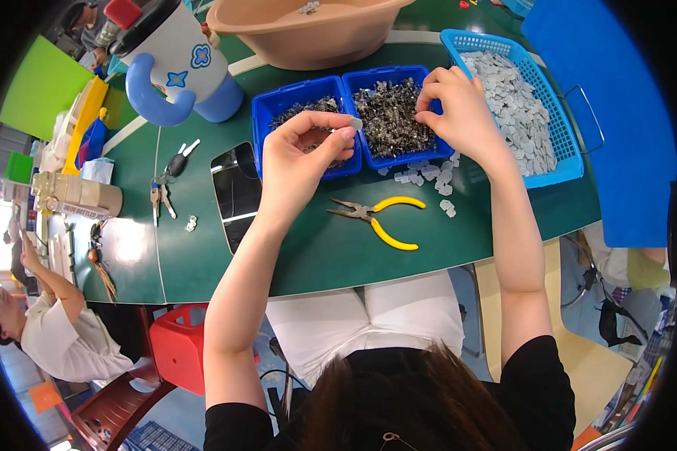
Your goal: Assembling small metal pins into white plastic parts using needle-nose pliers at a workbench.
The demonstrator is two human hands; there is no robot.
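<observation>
My left hand (302,154) is raised in front of the left blue bin (260,113), pinching a small pale flat piece (356,123) between thumb and fingertips. Over the right edge of the right blue bin (368,160), my right hand (459,109) has its thumb and fingers drawn together; whatever they may hold is too small to make out. Both bins contain many small dark metal parts (387,116). Several loose pale pieces (429,173) lie on the table just below the right bin. Pliers with yellow handles (395,225) rest nearer me, their jaws slightly apart.
A light blue basket (568,161) full of pale flat pieces stands at the right. Behind the bins is a tan basin (308,41). A large white and blue cup (180,68), a black phone (235,192), keys (177,164) and a jar (79,194) are leftward. Another person (68,331) sits at far left.
</observation>
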